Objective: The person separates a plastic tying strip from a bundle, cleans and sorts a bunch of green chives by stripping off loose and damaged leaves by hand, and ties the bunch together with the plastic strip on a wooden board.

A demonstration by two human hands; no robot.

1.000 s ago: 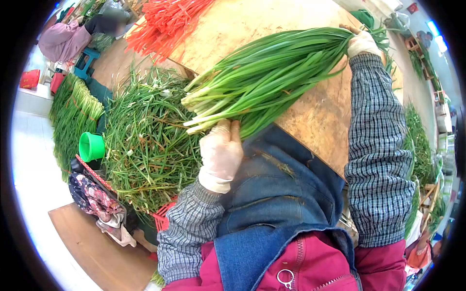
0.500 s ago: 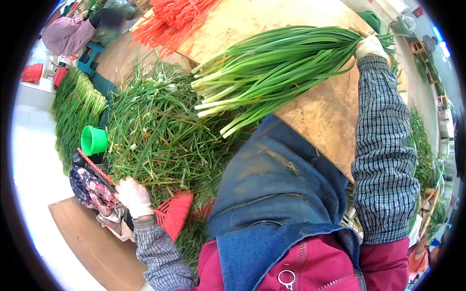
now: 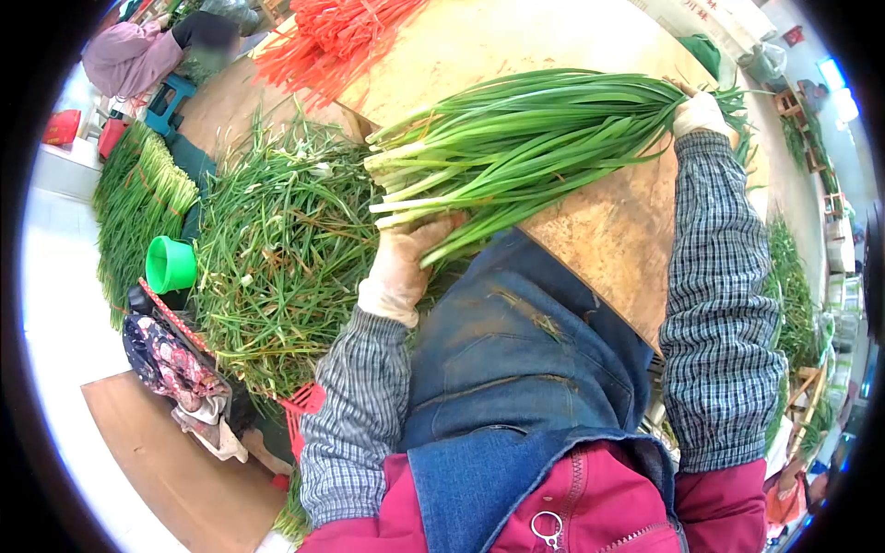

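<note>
A bunch of garlic chives (image 3: 544, 138), long flat green leaves with pale stem ends, lies slanted over a wooden board. My right hand (image 3: 701, 114), in a pale glove, is closed round the leaf tips at the right. At the lower edge of the pale ends, my gloved left hand (image 3: 406, 258) has its fingers curled against the stems; some fingertips are partly hidden behind them. Below the left hand, a heap of loose trimmed leaves (image 3: 286, 267) spreads to the left.
Red ties (image 3: 336, 41) lie on the far part of the board (image 3: 599, 221). At the left are a green tub (image 3: 171, 264) and stacked chive bundles (image 3: 138, 198). A red plastic piece (image 3: 300, 405) sits beside my left sleeve. Another person (image 3: 134, 55) is at the upper left.
My left hand has moved right and up, from the heap's lower left edge to the stem ends. The bunch has dipped slightly at its right, with my right hand still holding it.
</note>
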